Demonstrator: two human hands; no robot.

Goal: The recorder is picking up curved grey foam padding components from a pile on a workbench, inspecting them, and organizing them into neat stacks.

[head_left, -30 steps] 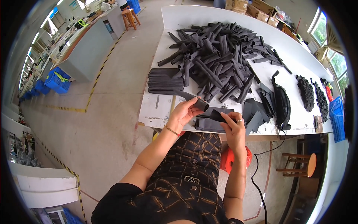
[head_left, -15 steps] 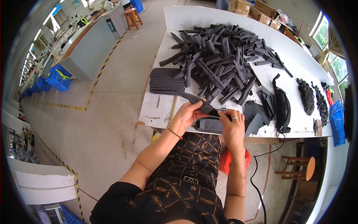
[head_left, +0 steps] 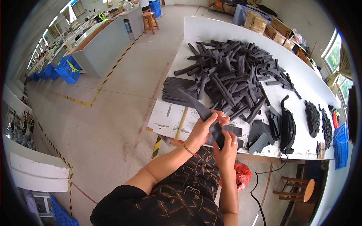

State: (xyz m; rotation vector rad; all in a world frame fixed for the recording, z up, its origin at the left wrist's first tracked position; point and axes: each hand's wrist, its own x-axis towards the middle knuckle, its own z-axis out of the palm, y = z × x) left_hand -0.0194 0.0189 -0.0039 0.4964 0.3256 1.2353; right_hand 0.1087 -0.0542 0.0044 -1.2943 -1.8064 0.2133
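Observation:
A long, flat black fabric strip slants across in front of me, its pointed far end over the neat stack of black strips. My left hand grips it near the middle, thumb on top. My right hand pinches its near end, fingers bent over it. Beneath and beside the hands, a dark folded piece lies at the table's front edge, partly hidden. A big loose heap of black fabric tubes covers the table beyond.
On the white table are a yellowish strip, flat dark pieces, a long black bag-like item and clusters of small black parts. A red bag and wooden stool stand below. A blue crate is at right.
The held strip has turned to a steeper slant, and its far end has risen over the stack. My right hand has swung down toward me, bringing the near end with it. The view has shifted.

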